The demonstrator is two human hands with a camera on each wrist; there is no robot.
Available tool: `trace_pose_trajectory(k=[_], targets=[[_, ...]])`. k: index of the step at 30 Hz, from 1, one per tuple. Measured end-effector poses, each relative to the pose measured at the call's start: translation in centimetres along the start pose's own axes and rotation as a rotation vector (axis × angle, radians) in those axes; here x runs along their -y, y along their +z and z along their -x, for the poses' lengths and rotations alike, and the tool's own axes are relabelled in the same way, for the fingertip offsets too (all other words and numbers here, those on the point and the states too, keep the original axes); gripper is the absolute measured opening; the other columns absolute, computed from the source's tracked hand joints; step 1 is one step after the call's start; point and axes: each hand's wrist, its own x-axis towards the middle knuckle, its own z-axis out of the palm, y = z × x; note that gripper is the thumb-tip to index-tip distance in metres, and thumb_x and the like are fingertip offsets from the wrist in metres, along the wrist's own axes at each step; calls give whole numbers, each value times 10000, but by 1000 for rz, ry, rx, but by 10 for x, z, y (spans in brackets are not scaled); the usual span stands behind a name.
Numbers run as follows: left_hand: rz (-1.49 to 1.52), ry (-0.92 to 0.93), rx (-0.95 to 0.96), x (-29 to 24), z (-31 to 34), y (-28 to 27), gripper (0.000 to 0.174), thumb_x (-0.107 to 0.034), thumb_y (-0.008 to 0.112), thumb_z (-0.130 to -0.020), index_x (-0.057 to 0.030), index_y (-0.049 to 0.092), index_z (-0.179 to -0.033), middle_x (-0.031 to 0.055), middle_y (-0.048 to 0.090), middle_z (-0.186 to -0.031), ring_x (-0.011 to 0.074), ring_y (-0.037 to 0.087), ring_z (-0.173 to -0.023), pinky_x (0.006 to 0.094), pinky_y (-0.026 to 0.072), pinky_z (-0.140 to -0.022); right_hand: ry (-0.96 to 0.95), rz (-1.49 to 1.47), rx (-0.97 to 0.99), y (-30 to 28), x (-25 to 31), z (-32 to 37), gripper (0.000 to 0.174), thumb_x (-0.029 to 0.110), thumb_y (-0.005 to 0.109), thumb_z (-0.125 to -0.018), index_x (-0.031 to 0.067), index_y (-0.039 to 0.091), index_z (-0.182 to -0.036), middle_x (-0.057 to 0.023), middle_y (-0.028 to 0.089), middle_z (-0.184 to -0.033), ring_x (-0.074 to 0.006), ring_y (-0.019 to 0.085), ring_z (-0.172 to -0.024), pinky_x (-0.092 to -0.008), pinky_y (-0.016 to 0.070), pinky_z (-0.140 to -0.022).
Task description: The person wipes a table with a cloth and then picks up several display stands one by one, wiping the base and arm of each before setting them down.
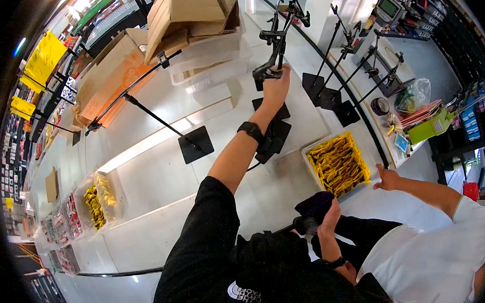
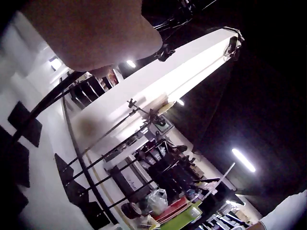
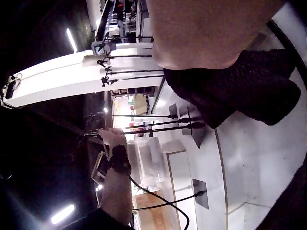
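Note:
My left hand (image 1: pixel 277 87) is raised over the white table, its fingers around the clamp-topped black stands (image 1: pixel 281 35) near their heads. In the right wrist view, the same left hand (image 3: pixel 112 137) grips at the top of the upright poles (image 3: pixel 153 128). Their square black bases (image 1: pixel 275 135) stand below it on the table. Down by my body, my right hand (image 1: pixel 329 219) holds a dark fuzzy cloth (image 1: pixel 314 205). That cloth (image 3: pixel 235 88) hangs in folds beneath the right hand (image 3: pixel 206 33) in the right wrist view.
A white bin (image 1: pixel 308 157) of yellow packets sits near a person in a white shirt (image 1: pixel 426 257), whose hand reaches beside it. Another black stand (image 1: pixel 196 145) occupies the table's middle. Cardboard boxes (image 1: pixel 184 13) and a clear tub (image 1: pixel 209 67) lie behind; several stands line the right.

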Motion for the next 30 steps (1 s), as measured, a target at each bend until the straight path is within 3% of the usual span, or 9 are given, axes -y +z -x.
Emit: trace_pose_trajectory(k=[1,2,4,7,10,17,19,25,30], targets=[[3,-19,48,-3,-1,-6,302,-257,538,-867,-33,508,-668,-16,441,-543,86,414,-512,263,313,-472,194,-80,67,-8,-16,-10,543,377,390,-930,-10,389,-1311,-141,382,-1352,-276,393,-1208,-377,289,-1013],[6,-38,96,-4,-1,-9,330,-264,538,-862,-23,487,-642,-14,437,-533,84,403,-505,267,305,-467,195,-80,69,-11,-21,-11,543,377,390,-930,-10,389,-1311,-141,382,-1352,-276,393,-1208,-377,289,-1013],[45,-38,60,-1,0,-12,379,-263,527,-864,-12,435,-595,-23,394,-511,76,365,-491,273,280,-457,107,-79,148,-15,-30,-16,537,388,393,-929,-14,422,-1284,-149,426,-1303,-271,425,-1173,-379,316,-988],[51,-43,81,20,-8,-22,401,-264,527,-866,-17,402,-576,-39,362,-519,64,326,-490,279,257,-448,70,-101,100,-16,-52,-33,509,382,397,-931,-26,474,-1225,-130,487,-1214,-247,473,-1097,-360,346,-957],[24,-32,117,25,-10,-35,394,-262,524,-870,-36,403,-571,-55,343,-527,55,311,-492,282,243,-440,87,-220,215,-11,-32,-19,494,365,404,-933,-37,485,-1209,-125,502,-1202,-240,483,-1088,-351,354,-953],[-9,-72,178,2,11,-60,400,-243,510,-881,-39,407,-553,-64,354,-513,46,315,-495,273,234,-428,27,-81,165,-10,-62,-37,508,348,408,-936,-49,446,-1251,-154,459,-1281,-254,448,-1152,-356,336,-978],[-30,-63,191,1,16,-65,399,-241,508,-883,-39,408,-553,-64,359,-516,46,316,-496,273,234,-426,-3,-79,294,-17,-79,-48,534,366,398,-940,-55,425,-1267,-165,433,-1306,-268,414,-1200,-352,315,-1001],[-104,-38,203,9,20,-79,346,-246,517,-872,-32,470,-605,-63,370,-544,44,320,-513,264,245,-437,-2,-59,201,-7,-58,-18,562,384,386,-945,-62,394,-1287,-169,395,-1341,-277,370,-1248,-349,282,-1034],[3,-100,261,4,24,-87,377,-284,535,-870,-28,488,-597,-73,362,-549,45,335,-528,249,260,-468,0,-12,187,-4,-53,-11,546,383,396,-945,-54,415,-1274,-149,426,-1308,-255,403,-1204,-341,294,-1013]])
